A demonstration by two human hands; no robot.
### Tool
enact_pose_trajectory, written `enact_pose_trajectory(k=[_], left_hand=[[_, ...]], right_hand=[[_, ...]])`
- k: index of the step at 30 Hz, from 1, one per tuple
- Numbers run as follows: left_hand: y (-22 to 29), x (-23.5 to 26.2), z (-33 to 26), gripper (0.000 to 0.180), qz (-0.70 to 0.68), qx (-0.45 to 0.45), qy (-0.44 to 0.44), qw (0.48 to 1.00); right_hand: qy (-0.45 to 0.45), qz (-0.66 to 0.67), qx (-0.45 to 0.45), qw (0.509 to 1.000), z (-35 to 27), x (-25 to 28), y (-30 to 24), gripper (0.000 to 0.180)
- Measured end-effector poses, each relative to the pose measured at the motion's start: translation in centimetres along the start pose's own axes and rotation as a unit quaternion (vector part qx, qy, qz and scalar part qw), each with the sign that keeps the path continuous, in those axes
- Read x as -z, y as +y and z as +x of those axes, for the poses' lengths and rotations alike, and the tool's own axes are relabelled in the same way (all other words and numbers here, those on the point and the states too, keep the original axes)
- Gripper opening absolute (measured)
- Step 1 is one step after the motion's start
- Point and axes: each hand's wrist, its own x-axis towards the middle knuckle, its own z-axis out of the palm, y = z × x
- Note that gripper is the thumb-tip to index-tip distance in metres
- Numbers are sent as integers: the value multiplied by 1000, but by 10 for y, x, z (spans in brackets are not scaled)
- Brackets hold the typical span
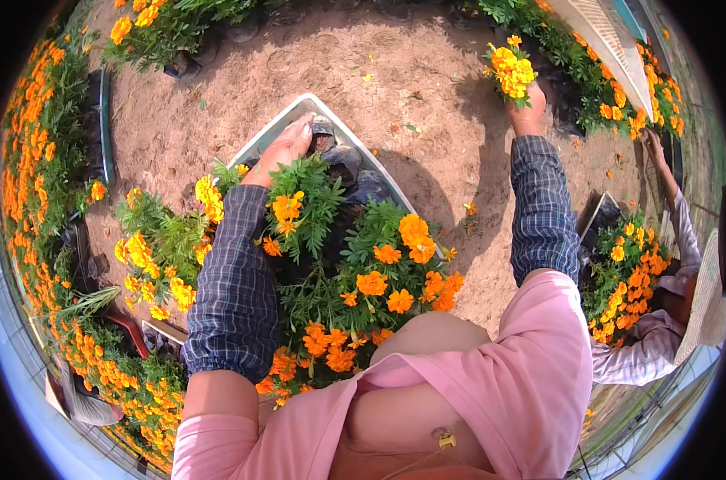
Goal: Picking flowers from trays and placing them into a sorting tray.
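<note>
My left hand (pixel 287 148) is inside the corner of a pale tray (pixel 389 178), its fingers stretched out beside a black plastic plant bag (pixel 343 160). Leafy marigold plants with orange blooms (pixel 387 254) fill the near part of this tray, close to my left forearm. Out to the far right, my right hand (pixel 529 108) is closed around a marigold plant with yellow flowers (pixel 511 70). Its leaves and blooms hide part of the fingers, and its base is not visible.
Bare brown soil (pixel 435 88) lies around the tray. Marigold rows (pixel 39 176) line the left and far sides. More yellow marigolds (pixel 151 264) stand left of my forearm. A co-worker's sleeve (pixel 639 348) and woven hat (pixel 703 308) are at right, beside another plant-filled tray (pixel 599 216).
</note>
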Motion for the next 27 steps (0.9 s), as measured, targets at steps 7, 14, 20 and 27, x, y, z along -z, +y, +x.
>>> enact_pose_trajectory(k=[7,14,20,27], left_hand=[[37,-44,-5,62,185,39,-74,979],[-38,-66,-36,40,-99,44,1,994],[77,-27,-80,36,36,-27,-6,999],[92,16,-141,34,-47,17,39,998]], right_hand=[[52,-218,478,849,-12,2,-98,24],[-336,259,468,775,-81,-19,-278,22],[-374,249,406,796,-112,-34,-257,22],[-489,370,287,736,-124,-31,-286,23]])
